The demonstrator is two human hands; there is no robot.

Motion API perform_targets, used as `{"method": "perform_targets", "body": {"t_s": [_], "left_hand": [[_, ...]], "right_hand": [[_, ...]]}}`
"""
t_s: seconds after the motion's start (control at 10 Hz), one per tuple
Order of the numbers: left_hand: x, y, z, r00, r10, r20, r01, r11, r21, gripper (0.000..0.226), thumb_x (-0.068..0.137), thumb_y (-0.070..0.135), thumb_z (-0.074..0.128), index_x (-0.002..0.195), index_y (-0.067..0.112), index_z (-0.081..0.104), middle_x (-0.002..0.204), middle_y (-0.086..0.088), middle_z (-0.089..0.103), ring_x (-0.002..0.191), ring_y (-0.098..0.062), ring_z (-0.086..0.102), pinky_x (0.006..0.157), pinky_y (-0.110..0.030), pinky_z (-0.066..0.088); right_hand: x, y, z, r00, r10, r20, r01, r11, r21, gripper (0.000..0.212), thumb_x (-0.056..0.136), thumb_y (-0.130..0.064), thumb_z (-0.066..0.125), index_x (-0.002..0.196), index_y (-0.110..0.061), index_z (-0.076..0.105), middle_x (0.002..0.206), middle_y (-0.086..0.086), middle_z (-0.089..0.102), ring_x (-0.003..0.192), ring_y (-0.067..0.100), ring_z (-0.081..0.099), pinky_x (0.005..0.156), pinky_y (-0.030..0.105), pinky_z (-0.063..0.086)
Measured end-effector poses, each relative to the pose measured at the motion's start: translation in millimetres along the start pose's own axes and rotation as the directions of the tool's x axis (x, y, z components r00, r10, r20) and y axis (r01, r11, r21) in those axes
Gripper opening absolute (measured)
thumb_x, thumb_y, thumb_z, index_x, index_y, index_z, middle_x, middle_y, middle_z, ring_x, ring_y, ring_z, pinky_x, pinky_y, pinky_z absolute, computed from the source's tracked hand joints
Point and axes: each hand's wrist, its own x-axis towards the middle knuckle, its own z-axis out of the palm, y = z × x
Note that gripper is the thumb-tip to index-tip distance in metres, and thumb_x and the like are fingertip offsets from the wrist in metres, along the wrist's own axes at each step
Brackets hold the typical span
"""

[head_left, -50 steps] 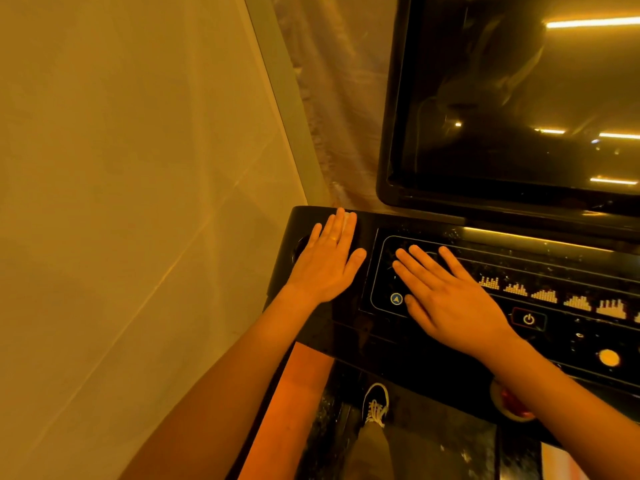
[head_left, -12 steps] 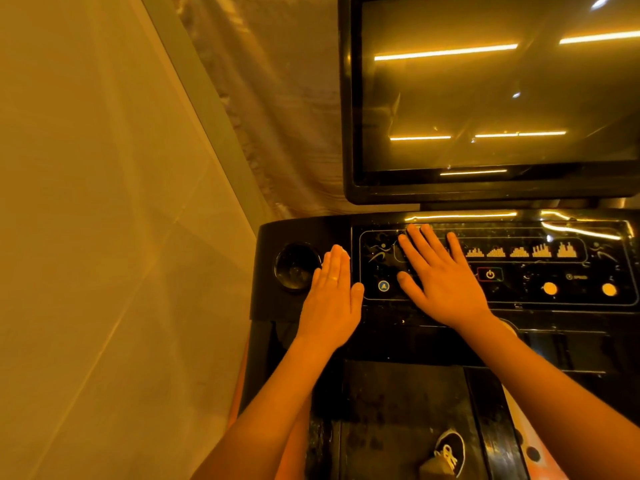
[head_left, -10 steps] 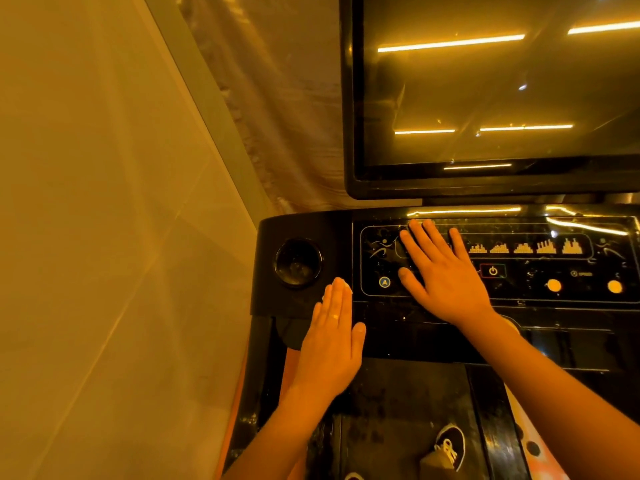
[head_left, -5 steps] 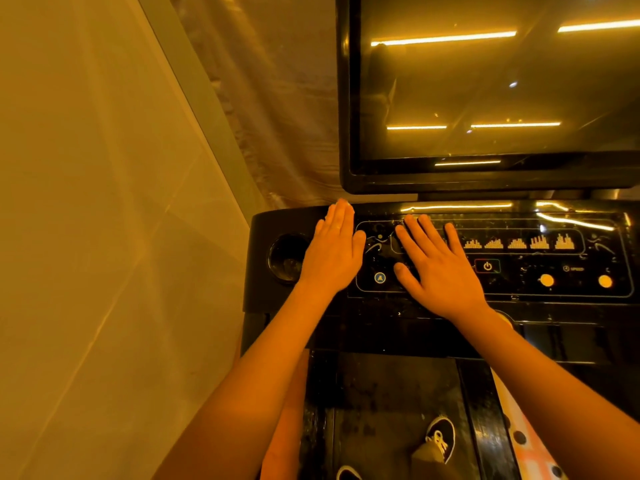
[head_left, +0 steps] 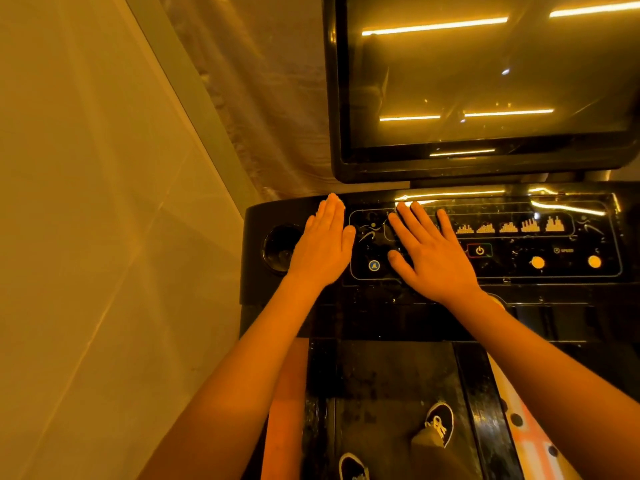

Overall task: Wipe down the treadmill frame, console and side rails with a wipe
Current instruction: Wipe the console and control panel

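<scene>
Your glossy black treadmill console [head_left: 502, 289] runs with its long axis left to right across the view, its face tilted up toward you. Its hard surface is speckled with pale spots and smears.

At the far left of the console sits a round, recessed black cup well [head_left: 278, 249]. Just beside it, your left hand [head_left: 323, 249] lies palm-down on the plain black panel, fingers straight, pressed together and pointing away from you toward the console's far edge. A pale sliver shows at the fingertips, which may be the wipe, but you cannot tell whether anything is truly pinned under the palm. The thumb rests against the outlined edge of the control panel [head_left: 485, 271].

Next comes a small round blue button [head_left: 374, 265], lying between your two hands. Your right hand [head_left: 433, 252] is flat on the left part of the control panel, fingers slightly fanned and extended, thumb angled out to the left; it grips nothing.

To the right of that hand are a red-ringed power button [head_left: 479, 250], a row of yellow bar-graph icons [head_left: 509, 226] and two round yellow knobs [head_left: 537, 262].

Above the console stands a large, dark, glossy screen [head_left: 485, 81] reflecting strip lights. Below, on the worn black belt [head_left: 381, 393], you can see the toes of your two dark lace-up shoes [head_left: 439, 422].
</scene>
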Motion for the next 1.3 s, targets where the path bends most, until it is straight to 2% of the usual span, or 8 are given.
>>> {"method": "perform_targets", "body": {"t_s": [0.3, 0.4, 0.5, 0.7, 0.9, 1.1, 1.2, 1.3], "left_hand": [[-108, -3, 51, 0.999, -0.015, 0.044, 0.012, 0.998, 0.062, 0.067, 0.105, 0.045, 0.018, 0.159, 0.019, -0.012, 0.165, 0.004, -0.024, 0.151, -0.01, -0.023, 0.123, -0.03, -0.008], [-87, -5, 44, 1.0, 0.003, 0.029, -0.007, 0.993, 0.116, 0.067, 0.107, 0.045, 0.02, 0.16, 0.016, -0.01, 0.166, 0.0, -0.02, 0.152, -0.014, -0.018, 0.123, -0.032, -0.006], [-76, -2, 40, 1.0, -0.004, 0.021, 0.002, 0.993, 0.115, 0.067, 0.107, 0.045, 0.019, 0.16, 0.015, -0.008, 0.166, -0.002, -0.017, 0.153, -0.016, -0.016, 0.122, -0.032, -0.005], [-144, 5, 64, 0.998, -0.032, 0.061, 0.031, 0.999, 0.011, 0.066, 0.107, 0.043, 0.02, 0.158, 0.021, -0.016, 0.164, 0.008, -0.027, 0.148, -0.005, -0.027, 0.12, -0.027, -0.012], [-94, 12, 47, 1.0, 0.0, 0.024, 0.0, 1.0, -0.005, 0.065, 0.108, 0.042, 0.021, 0.16, 0.018, -0.008, 0.166, 0.003, -0.019, 0.151, -0.009, -0.021, 0.121, -0.028, -0.01], [8, 19, 12, 0.998, -0.011, -0.058, 0.012, 1.0, 0.009, 0.061, 0.109, 0.035, 0.026, 0.16, 0.008, 0.008, 0.168, -0.01, 0.003, 0.155, -0.024, -0.002, 0.125, -0.042, 0.006], [22, 16, 10, 0.997, 0.025, -0.071, -0.022, 0.999, 0.039, 0.06, 0.108, 0.035, 0.027, 0.16, 0.008, 0.012, 0.168, -0.011, 0.008, 0.155, -0.023, 0.002, 0.126, -0.046, 0.011], [-4, 11, 16, 0.997, 0.049, -0.058, -0.047, 0.998, 0.045, 0.062, 0.109, 0.037, 0.027, 0.161, 0.011, 0.007, 0.169, -0.007, 0.001, 0.155, -0.021, -0.002, 0.126, -0.041, 0.007]], "right_hand": [[0, 2, 1, 1.0, 0.01, 0.008, -0.01, 1.0, -0.003, 0.067, 0.102, -0.056, 0.023, 0.16, -0.023, 0.013, 0.167, 0.001, 0.005, 0.154, 0.02, -0.003, 0.124, 0.05, -0.002], [1, 2, 1, 1.0, 0.004, 0.014, -0.004, 1.0, -0.011, 0.067, 0.102, -0.056, 0.023, 0.16, -0.023, 0.013, 0.167, 0.001, 0.005, 0.154, 0.02, -0.004, 0.124, 0.051, -0.001], [1, 2, 1, 1.0, 0.007, 0.015, -0.006, 1.0, -0.011, 0.067, 0.102, -0.056, 0.023, 0.159, -0.022, 0.013, 0.167, 0.002, 0.008, 0.154, 0.021, -0.003, 0.124, 0.051, -0.001], [1, 3, 2, 1.0, 0.005, 0.013, -0.005, 1.0, -0.011, 0.067, 0.103, -0.056, 0.023, 0.16, -0.022, 0.013, 0.167, 0.002, 0.005, 0.154, 0.02, -0.004, 0.124, 0.051, 0.0], [0, 2, 2, 1.0, -0.002, -0.007, 0.002, 1.0, 0.003, 0.067, 0.102, -0.056, 0.023, 0.159, -0.022, 0.014, 0.167, 0.001, 0.005, 0.154, 0.02, -0.003, 0.123, 0.05, -0.002], [0, 3, 3, 1.0, 0.002, -0.004, -0.002, 1.0, -0.001, 0.067, 0.102, -0.056, 0.025, 0.159, -0.022, 0.015, 0.167, 0.001, 0.003, 0.154, 0.02, -0.004, 0.124, 0.05, -0.003], [0, 3, 3, 1.0, 0.002, -0.01, -0.002, 1.0, 0.002, 0.067, 0.103, -0.055, 0.026, 0.159, -0.021, 0.016, 0.166, 0.001, 0.003, 0.154, 0.02, -0.003, 0.123, 0.05, -0.003], [0, 4, 3, 1.0, 0.002, -0.009, -0.002, 1.0, 0.0, 0.067, 0.103, -0.055, 0.025, 0.159, -0.022, 0.015, 0.166, 0.001, 0.002, 0.154, 0.02, -0.004, 0.123, 0.05, -0.004]]}}
